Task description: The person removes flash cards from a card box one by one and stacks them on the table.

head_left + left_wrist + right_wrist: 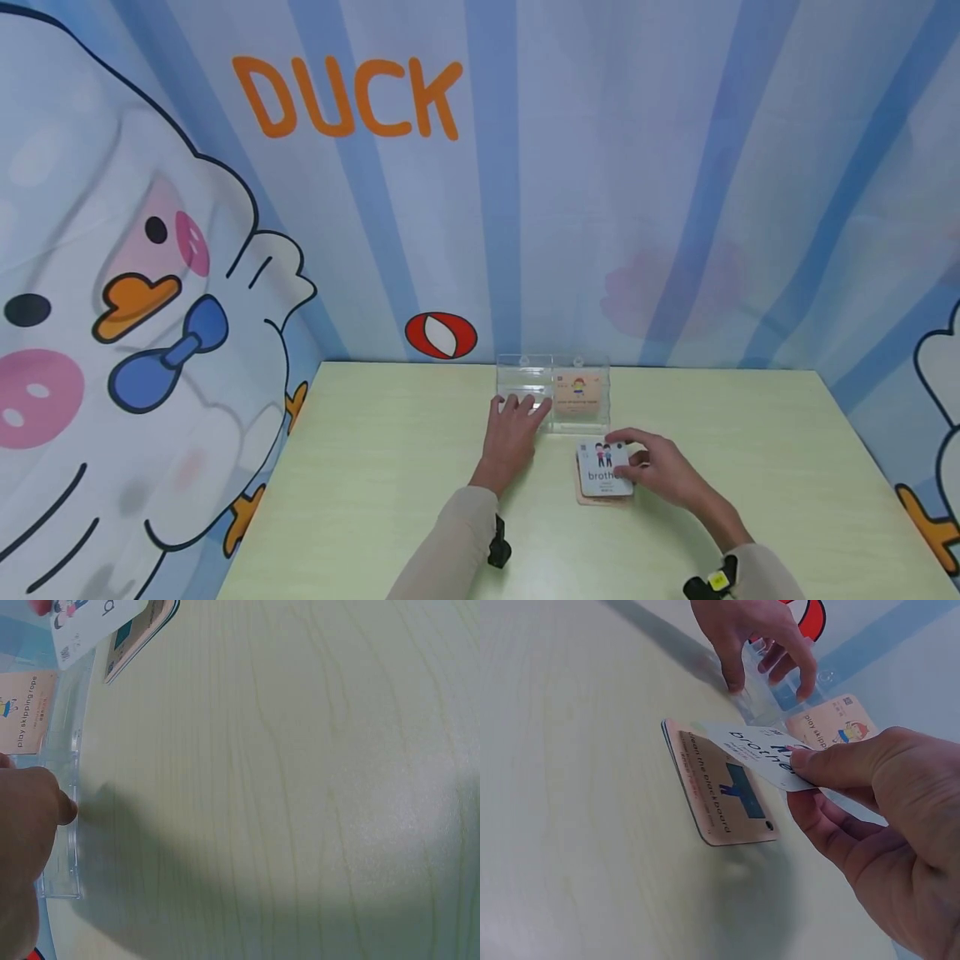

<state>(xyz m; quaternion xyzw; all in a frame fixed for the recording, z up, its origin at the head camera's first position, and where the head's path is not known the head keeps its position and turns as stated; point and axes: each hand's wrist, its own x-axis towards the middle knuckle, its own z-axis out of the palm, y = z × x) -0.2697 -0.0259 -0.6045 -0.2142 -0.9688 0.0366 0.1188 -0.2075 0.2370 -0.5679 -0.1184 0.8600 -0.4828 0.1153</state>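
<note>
In the head view my right hand (663, 471) pinches a white "brother" card (600, 475) between thumb and fingers. The right wrist view shows this card (754, 754) tilted, overlapping a stack of peach cards (724, 795) whose top reads "clean the blackboard". My left hand (512, 437) reaches over the left compartment of a clear plastic box (525, 364), fingers spread and gently bent. Its thumb (66, 808) is right at the box's front edge in the left wrist view. A peach "play skipping rope" card (576, 392) stands in the right compartment.
The box stands at the back of a pale wood-grain table (375, 467), close to a blue striped backdrop (562, 167) with a cartoon duck on the left. Black wrist straps (498, 542) sit on both sleeves.
</note>
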